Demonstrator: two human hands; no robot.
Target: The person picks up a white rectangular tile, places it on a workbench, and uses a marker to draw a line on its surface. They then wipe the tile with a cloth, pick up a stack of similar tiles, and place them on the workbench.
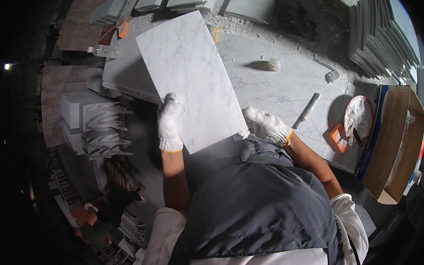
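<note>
A white marble tile (193,76) with faint grey veins is held tilted in front of me, over the near edge of a large marble slab (290,77). My left hand (169,127), in a white knit glove with a yellow cuff, is closed on the tile's left edge, its thumb on the face. At the tile's lower right corner is my right hand (268,125), gloved the same way. Its fingers are bent around that corner; part of the grip is hidden behind the tile and the grey apron (262,201).
On the slab are a small cup (274,64), a marker-like stick (307,111), an orange block (338,138) and a red-rimmed bowl (358,114). An open cardboard box (394,143) stands right. Tile stacks (383,35) rise behind it. A plastic bottle (103,51) lies far left.
</note>
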